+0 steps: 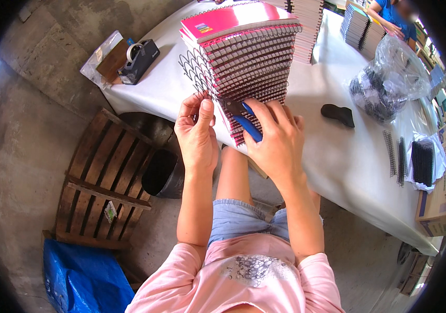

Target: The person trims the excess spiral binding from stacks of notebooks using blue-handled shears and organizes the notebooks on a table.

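A tall stack of spiral-bound notebooks stands at the table's near edge, a pink cover on top. Black wire coils run along its near side, and loose coil ends stick out at its left corner. My left hand pinches thumb and fingers together at the lowest of these ends; the fingertips partly hide the wire. In my right hand are blue-handled cutting pliers, fingers wrapped around the grips. Their dark jaws point left against the coils, close to my left fingertips.
A tape dispenser sits at the table's left. To the right are a black object, a plastic bag of black coils and loose coils. More notebooks and another person are at the back right. A wooden pallet lies lower left.
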`<state>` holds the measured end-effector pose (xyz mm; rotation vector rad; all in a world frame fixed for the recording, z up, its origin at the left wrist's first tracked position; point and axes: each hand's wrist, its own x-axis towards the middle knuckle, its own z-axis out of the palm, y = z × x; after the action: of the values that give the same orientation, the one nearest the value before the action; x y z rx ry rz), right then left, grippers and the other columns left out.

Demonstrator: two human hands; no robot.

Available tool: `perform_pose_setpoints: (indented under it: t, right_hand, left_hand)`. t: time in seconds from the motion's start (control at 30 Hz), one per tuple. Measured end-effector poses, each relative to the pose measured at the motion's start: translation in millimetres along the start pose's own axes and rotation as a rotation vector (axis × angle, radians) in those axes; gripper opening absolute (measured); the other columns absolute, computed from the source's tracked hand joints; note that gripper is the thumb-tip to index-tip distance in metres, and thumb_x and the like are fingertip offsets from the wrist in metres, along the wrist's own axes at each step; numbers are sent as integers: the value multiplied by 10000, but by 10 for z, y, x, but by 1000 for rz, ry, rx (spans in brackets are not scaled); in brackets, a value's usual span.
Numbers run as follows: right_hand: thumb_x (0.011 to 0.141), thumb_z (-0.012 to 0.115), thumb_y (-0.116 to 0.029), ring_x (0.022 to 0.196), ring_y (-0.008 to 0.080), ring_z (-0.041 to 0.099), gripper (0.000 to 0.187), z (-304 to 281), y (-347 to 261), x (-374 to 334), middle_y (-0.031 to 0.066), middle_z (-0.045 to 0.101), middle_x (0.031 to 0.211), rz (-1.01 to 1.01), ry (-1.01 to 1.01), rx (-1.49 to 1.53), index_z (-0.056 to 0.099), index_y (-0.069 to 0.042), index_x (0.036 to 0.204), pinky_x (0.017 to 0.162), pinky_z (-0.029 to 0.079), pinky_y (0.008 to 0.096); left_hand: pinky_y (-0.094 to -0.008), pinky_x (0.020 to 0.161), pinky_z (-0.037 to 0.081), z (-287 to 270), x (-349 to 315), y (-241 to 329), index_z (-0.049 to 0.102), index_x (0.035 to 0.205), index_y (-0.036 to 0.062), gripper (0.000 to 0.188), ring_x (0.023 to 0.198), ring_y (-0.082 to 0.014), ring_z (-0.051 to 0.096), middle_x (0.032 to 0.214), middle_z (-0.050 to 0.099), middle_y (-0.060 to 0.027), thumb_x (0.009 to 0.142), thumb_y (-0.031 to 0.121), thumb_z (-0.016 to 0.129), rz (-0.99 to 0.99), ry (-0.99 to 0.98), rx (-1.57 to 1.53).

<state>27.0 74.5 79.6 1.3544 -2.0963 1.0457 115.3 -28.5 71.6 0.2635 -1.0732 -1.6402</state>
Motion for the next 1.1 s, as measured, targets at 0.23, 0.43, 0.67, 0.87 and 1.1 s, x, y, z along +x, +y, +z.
perform_pose_setpoints:
  t: [0.23,0.43,0.67,0.87,1.1]
  right_hand:
    - [618,737,-120,716,265,607,430,51,23,-22,57,566,815,66,-20,211,621,-157,1031,608,491,368]
    - [615,751,-168,894,227,565,480,-90,8,5,26,549,923,0,51,43,617,-167,1075,791,397,404]
    - [610,754,-180,935,220,531,521,-99,-3,59,19,530,989,-1,69,20,597,-166,1107,824,337,417]
    - [598,743,-131,849,241,577,500,-45,15,65,38,558,915,-10,19,76,604,-160,1078,728,430,396]
    - [587,735,-83,751,262,614,457,37,43,39,49,580,807,67,18,250,626,-155,1025,663,496,384]
  left_hand:
    - [-182,594,387,110,25,-212,537,1044,2,258,661,-41,444,788,506,15,945,241,530,328,89,359]
    - [-183,590,388,156,23,-237,525,1036,15,274,653,-39,434,771,496,19,941,272,531,384,121,394]
    - [-187,585,384,134,0,-234,519,1016,17,274,651,-43,431,755,490,19,938,279,536,367,105,365]
    - [-190,585,381,114,-10,-230,526,1016,12,281,648,-49,431,752,489,13,936,282,539,366,83,372]
    - [-193,577,382,96,-31,-250,508,1065,1,247,649,-48,426,791,491,1,955,221,509,439,87,416]
